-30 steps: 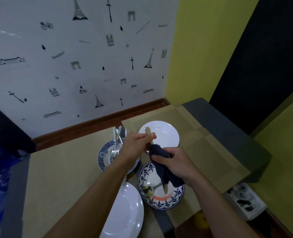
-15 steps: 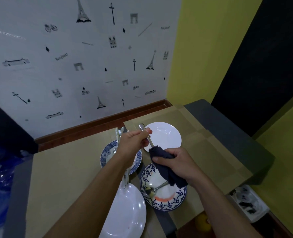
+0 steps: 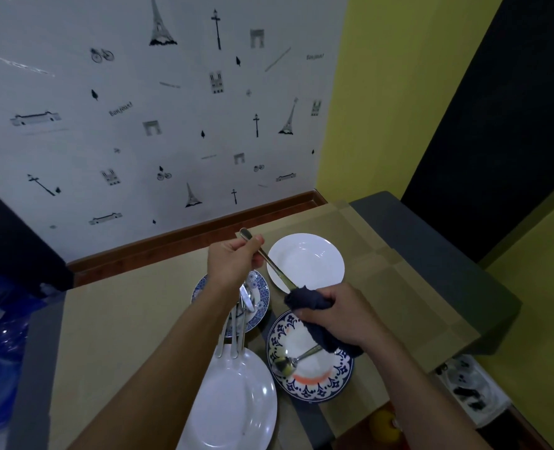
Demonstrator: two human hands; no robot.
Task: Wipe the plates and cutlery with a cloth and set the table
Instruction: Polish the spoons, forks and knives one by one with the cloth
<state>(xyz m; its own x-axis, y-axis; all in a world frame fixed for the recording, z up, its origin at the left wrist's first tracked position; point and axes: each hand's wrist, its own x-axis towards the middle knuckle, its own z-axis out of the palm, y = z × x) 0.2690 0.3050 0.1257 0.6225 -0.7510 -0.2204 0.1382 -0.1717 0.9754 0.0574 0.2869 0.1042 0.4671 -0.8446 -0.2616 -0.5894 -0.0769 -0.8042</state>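
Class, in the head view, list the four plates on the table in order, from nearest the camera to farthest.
Large plain white plate → blue-patterned plate with an orange stripe → small blue-and-white patterned plate → round white deep plate.

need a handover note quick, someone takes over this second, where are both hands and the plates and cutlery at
Left hand: pinches the handle of a utensil.
Right hand: grips the dark cloth wrapped round the utensil's lower end; that end is hidden.
Cutlery pile lies on the small blue plate. One spoon lies on the patterned plate. The large white plate and the deep white plate sit alongside.
Done: one piece mid-wipe.
Left: the pile, the plates, then setting places; all plates are clustered together.
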